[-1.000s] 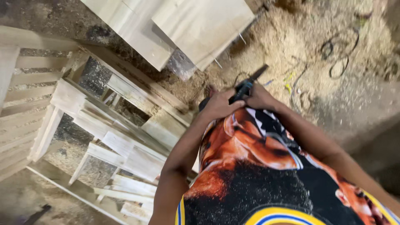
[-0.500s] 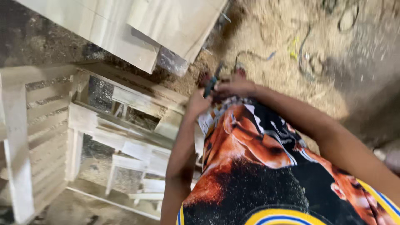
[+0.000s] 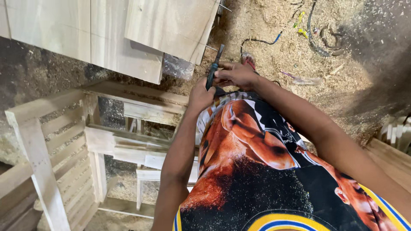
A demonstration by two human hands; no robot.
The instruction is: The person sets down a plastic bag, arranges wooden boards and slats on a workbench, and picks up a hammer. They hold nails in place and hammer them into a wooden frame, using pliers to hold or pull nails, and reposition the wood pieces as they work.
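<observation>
Both my hands meet in front of my chest on a slim dark hand tool [image 3: 213, 68] with a green-black handle and a dark metal shaft pointing up and away. My left hand [image 3: 201, 95] is wrapped around the lower handle. My right hand [image 3: 238, 73] pinches the tool from the right, at its upper handle. My printed orange and black shirt [image 3: 261, 162] fills the lower middle of the view.
Pale wooden panels [image 3: 107, 30] lie at the top left. Unpainted wooden furniture frames [image 3: 64, 141] stand at the left. The floor [image 3: 299, 47] is covered with sawdust, with cables [image 3: 261, 41] and scraps at the top right. More wood [image 3: 391, 145] sits at the right edge.
The view has swung left and down over the frames. My hands stayed together on the tool, which now points more steeply upward.
</observation>
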